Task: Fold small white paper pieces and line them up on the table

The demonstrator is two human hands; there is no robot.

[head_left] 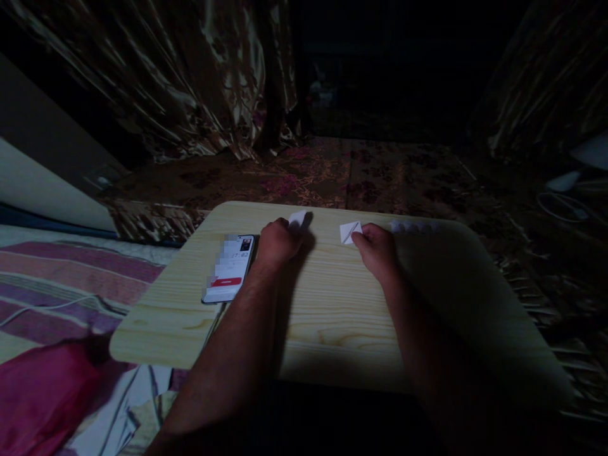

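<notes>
Pinching white paper (297, 220) with left fingers (283, 225) and marked paper (349, 232) with right fingers (370, 232), near frame centre; better to grip lightly, only by the edges.

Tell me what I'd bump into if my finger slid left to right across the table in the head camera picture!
Phone → left hand → small white piece it holds → white square with a dark line → right hand holding that square → faint pale row of small shapes.
</notes>
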